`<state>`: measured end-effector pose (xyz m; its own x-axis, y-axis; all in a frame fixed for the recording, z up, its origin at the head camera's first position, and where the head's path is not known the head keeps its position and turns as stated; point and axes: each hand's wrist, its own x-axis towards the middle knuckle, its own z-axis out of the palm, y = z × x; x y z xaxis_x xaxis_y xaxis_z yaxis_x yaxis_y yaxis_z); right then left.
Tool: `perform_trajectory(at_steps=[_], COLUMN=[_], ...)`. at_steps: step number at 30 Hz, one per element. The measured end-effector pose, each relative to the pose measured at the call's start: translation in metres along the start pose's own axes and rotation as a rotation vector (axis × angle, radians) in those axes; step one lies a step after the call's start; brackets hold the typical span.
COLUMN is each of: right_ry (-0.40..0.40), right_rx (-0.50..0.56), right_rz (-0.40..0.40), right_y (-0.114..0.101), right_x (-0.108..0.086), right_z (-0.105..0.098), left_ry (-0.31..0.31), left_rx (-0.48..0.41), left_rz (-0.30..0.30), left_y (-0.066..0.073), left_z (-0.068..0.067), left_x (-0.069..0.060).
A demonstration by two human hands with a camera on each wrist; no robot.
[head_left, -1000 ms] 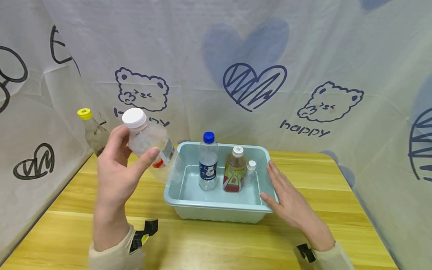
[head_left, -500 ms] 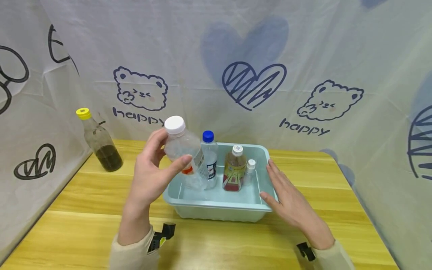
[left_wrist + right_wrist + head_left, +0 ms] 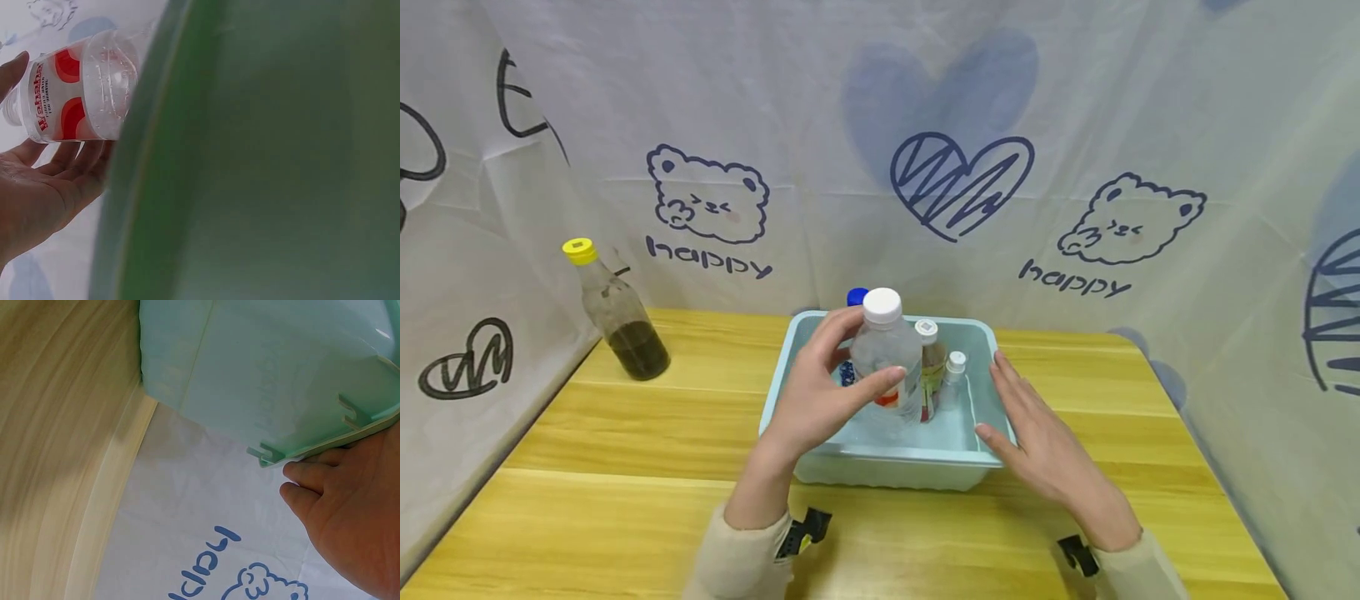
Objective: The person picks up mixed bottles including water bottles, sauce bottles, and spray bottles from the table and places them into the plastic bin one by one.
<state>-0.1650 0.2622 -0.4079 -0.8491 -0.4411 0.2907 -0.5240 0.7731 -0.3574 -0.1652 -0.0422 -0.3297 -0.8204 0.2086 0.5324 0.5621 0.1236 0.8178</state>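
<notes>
My left hand (image 3: pixel 816 396) grips a clear plastic water bottle (image 3: pixel 886 354) with a white cap, held upright over the light blue-green tub (image 3: pixel 891 475). In the left wrist view, the bottle's red-and-white label (image 3: pixel 59 94) shows between thumb and fingers, while the tub wall fills much of the picture. Whether the bottle touches the tub floor I cannot tell. My right hand (image 3: pixel 1045 446) rests on the tub's right rim with fingers extended. Inside the tub stand a blue-capped bottle (image 3: pixel 857 296), mostly hidden, a partly covered white-capped bottle of brown liquid (image 3: pixel 934 362), and a small clear bottle (image 3: pixel 953 383).
At the back left of the wooden table (image 3: pixel 647 492) stands a yellow-capped glass bottle (image 3: pixel 636 333) holding dark liquid. A white printed cloth (image 3: pixel 820 100) hangs behind the table and along its sides.
My left hand has carried the water bottle rightward and down, from left of the tub to above its middle, tilting it upright. The right hand has stayed at the tub's rim.
</notes>
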Motion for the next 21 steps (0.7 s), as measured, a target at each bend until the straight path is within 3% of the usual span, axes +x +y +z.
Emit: perform_trajectory(at_steps=[10, 21], right_ry=[-0.006, -0.027], right_rx=[0.005, 0.017], right_rz=[0.001, 0.014], right_y=[0.000, -0.001], right_x=[0.000, 0.000], right_z=[0.000, -0.002], left_ry=[-0.107, -0.198], left_rx=[0.019, 0.025], left_rz=[-0.064, -0.138], left_y=[-0.017, -0.028], left_z=[0.032, 0.051], left_x=[0.007, 0.014])
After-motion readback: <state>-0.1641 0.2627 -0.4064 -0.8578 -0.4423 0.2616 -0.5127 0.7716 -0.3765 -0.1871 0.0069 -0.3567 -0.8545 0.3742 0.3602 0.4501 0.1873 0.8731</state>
